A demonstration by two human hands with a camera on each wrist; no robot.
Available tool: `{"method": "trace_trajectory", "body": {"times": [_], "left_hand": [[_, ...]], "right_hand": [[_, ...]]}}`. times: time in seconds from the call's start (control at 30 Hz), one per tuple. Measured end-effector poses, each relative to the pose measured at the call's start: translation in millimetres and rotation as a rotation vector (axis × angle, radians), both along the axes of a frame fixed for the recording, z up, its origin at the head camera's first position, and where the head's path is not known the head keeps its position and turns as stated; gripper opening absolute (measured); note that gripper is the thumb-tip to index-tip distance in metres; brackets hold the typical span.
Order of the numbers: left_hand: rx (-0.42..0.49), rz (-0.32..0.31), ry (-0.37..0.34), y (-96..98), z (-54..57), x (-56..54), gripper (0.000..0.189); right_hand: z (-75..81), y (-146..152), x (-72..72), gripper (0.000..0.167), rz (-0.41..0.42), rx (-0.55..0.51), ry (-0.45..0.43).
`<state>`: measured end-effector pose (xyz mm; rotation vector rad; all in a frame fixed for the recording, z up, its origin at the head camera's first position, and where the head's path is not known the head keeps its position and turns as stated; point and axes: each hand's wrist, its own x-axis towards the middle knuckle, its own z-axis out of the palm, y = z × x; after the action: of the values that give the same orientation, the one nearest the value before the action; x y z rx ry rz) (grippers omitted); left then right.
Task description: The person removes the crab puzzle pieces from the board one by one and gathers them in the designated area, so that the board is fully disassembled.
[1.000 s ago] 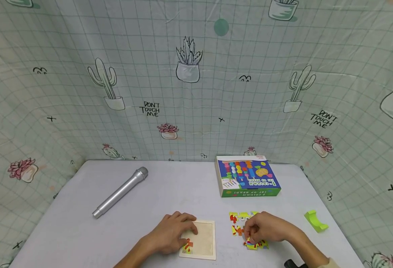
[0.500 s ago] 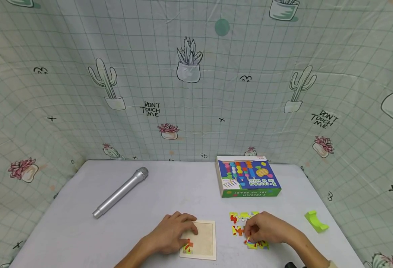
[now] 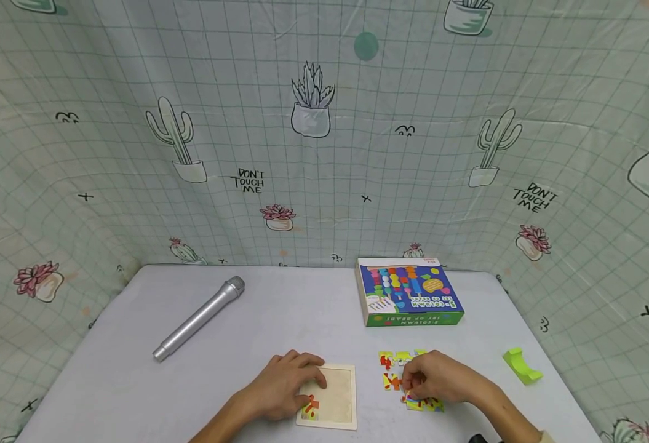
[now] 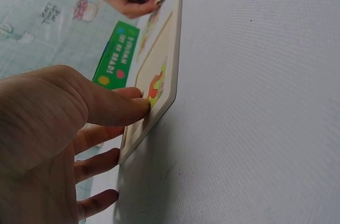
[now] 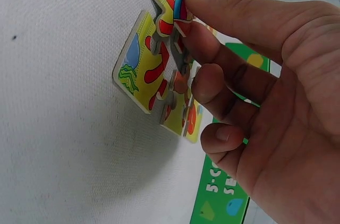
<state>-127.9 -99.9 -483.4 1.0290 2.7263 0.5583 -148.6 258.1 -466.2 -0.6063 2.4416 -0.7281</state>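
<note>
My left hand (image 3: 282,384) rests on the left side of a shallow wooden puzzle tray (image 3: 339,397), fingers spread and slightly bent. Its thumb touches a red and yellow puzzle piece (image 4: 156,87) in the tray's near left corner. To the right, my right hand (image 3: 440,376) pinches a rainbow-striped puzzle piece (image 5: 180,3) between thumb and index finger, while its other fingers curl loosely. Under and around this hand lie several loose jigsaw pieces (image 3: 393,382), yellow with red and orange shapes. One with a blue patch (image 5: 139,65) lies close below the pinched piece. The hand hides some pieces.
A blue and green bead-set box (image 3: 410,292) lies behind the loose pieces. A silver microphone (image 3: 199,319) is at the left, a lime-green curved block (image 3: 521,367) at the right. A black object (image 3: 477,438) shows at the front edge. Patterned cloth surrounds the white table.
My right hand's fingers have shifted slightly, and the grey edge of a piece at their left no longer shows. My left hand and the tray have stayed in place.
</note>
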Motion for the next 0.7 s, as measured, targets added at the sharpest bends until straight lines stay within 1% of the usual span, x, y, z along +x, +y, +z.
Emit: {"method": "trace_trajectory", "body": {"times": [0.23, 0.7], "left_hand": [[-0.003, 0.002, 0.004, -0.2, -0.7, 0.0, 0.027], [-0.001, -0.004, 0.019, -0.9, -3.4, -1.3, 0.027]], "right_hand": [[-1.2, -0.7, 0.1, 0.011, -0.008, -0.008, -0.001], [-3.4, 0.1, -0.5, 0.011, 0.020, -0.007, 0.015]]}}
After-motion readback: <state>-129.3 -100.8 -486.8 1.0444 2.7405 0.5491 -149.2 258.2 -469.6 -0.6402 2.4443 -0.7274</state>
